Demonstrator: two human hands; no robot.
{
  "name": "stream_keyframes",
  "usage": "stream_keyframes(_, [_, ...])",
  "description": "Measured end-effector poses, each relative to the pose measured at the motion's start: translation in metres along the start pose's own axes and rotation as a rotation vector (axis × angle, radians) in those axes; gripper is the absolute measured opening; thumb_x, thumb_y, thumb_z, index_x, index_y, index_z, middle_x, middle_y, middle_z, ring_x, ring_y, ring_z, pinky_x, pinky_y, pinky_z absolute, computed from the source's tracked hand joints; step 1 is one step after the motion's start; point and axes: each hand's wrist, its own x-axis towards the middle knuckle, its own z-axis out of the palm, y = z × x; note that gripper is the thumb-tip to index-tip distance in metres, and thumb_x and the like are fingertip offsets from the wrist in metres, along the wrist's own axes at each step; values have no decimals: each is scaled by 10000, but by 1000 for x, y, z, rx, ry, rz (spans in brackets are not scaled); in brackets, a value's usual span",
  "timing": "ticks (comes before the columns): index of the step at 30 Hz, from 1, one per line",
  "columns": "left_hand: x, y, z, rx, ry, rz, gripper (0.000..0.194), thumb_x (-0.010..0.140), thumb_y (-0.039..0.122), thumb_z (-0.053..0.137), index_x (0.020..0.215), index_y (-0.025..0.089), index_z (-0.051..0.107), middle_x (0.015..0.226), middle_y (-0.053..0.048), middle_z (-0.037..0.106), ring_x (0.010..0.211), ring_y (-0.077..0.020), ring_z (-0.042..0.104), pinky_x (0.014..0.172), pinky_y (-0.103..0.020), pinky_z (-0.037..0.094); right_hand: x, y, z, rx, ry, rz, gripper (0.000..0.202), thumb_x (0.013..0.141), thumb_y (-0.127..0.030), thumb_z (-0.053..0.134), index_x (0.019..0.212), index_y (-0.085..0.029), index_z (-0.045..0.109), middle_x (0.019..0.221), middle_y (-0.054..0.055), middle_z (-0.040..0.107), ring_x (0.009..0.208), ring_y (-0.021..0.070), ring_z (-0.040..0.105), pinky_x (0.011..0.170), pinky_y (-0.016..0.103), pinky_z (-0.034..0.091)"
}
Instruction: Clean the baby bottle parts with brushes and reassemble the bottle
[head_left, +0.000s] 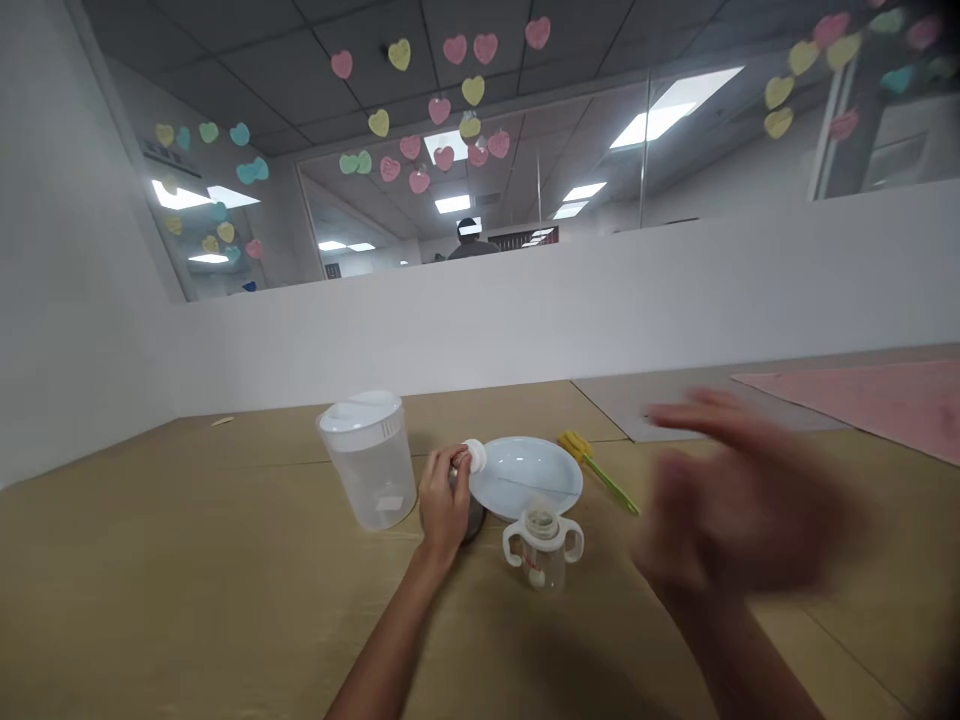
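Note:
My left hand point(445, 500) is closed, with its fingertips on a small white round bottle cap point(474, 456) at the left rim of a pale blue-white oval dish point(525, 468). Beneath that hand is a dark round object point(475, 518), mostly hidden. In front of the dish stands an uncapped clear baby bottle point(543, 548) with two white side handles. Off to the right, my right hand point(739, 490) is raised and smeared by motion. Its fingers look stretched out with the thumb apart, and nothing shows in them.
A tall translucent plastic pitcher point(375, 465) with a lid stands left of my left hand. Right of the dish lies a bottle brush point(600, 473) with a yellow head and green handle. A grey mat point(652, 400) and pink cloth point(877, 395) lie at the back right, before a white wall point(525, 310).

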Motion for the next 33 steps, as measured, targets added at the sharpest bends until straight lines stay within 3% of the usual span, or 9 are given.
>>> stream_keyframes(5, [10,44,2,-196,-104,141,136,858,237,499,894,191,622,849,-39,632,808,-146,589,726,-265,467,-23,38,40,128,-656,369,421,843,-400,492,1219,-214,460,1018,73,619,961,211,575,804,359,464])
stream_keyframes(7, [9,61,-1,-264,-101,203,117,845,228,522,865,193,632,817,-33,644,780,-140,596,698,-251,473,-39,34,41,278,-765,479,430,834,-431,501,1194,-200,455,924,57,627,878,190,587,769,325,467])
stream_keyframes(10, [2,79,-16,-323,-75,312,82,821,194,556,824,190,638,744,-17,639,700,-117,598,627,-219,477,-53,11,27,487,-674,643,282,865,-428,444,1035,-205,480,718,-3,570,644,133,549,610,255,456])
stream_keyframes(13, [-13,87,-40,-338,-114,439,131,804,140,568,890,209,639,685,-6,600,646,-114,579,574,-220,480,-58,-10,6,503,-596,635,252,778,-417,578,912,-216,506,796,11,554,707,143,530,608,242,439])
stream_keyframes(18, [-36,89,-76,-296,-218,426,271,757,106,613,966,279,625,690,-13,605,635,-153,576,542,-275,505,-65,-27,-13,545,-724,710,313,724,-440,614,920,-223,503,687,-2,518,592,136,477,496,235,389])
stream_keyframes(21, [-36,83,-81,-293,-240,395,195,780,146,591,921,273,639,693,-27,620,639,-168,594,543,-288,517,-66,-30,-10,514,-759,681,310,723,-417,616,932,-224,494,669,-10,506,563,128,464,482,233,386])
stream_keyframes(24, [-29,67,-70,-262,-294,263,184,849,230,498,984,246,622,852,-50,659,779,-171,629,653,-285,532,-64,-16,4,391,-622,638,289,746,-381,599,944,-224,460,755,10,533,610,136,503,531,248,428])
stream_keyframes(28, [-30,36,-34,-173,-393,152,581,823,370,532,1339,205,321,1272,-133,506,1107,-230,529,887,-386,468,-69,25,27,247,-317,630,357,726,-366,624,933,-224,371,901,44,546,790,175,554,713,311,464])
stream_keyframes(33, [-48,14,13,-88,-494,291,840,717,475,615,1381,164,206,1236,-162,527,1124,-278,501,927,-469,409,-90,52,39,349,-453,669,265,812,-408,523,871,-221,345,883,43,588,764,166,568,691,300,465])
